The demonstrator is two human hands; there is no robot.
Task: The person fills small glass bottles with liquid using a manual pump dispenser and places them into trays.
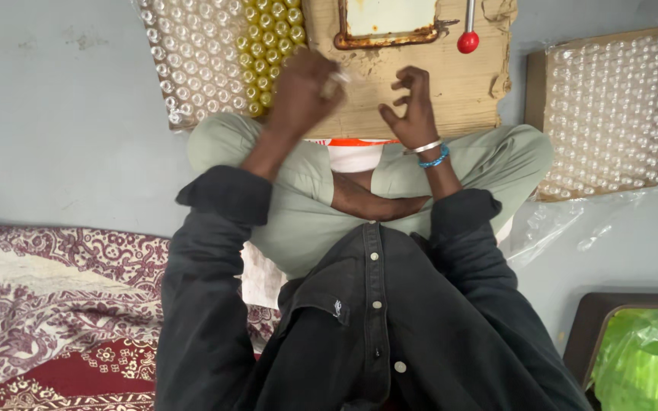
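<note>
I sit cross-legged on the floor in pale green trousers and a dark shirt. My left hand is closed around a small clear vial over a cardboard sheet, beside a tray of small vials, some clear and some filled yellow. My right hand, with bracelets at the wrist, hovers over the cardboard with its fingers curled apart and nothing in it.
A rusty metal frame and a red-knobbed lever lie at the cardboard's far edge. A second tray of clear vials sits at the right. A patterned cloth lies lower left; a green bag in a box lower right.
</note>
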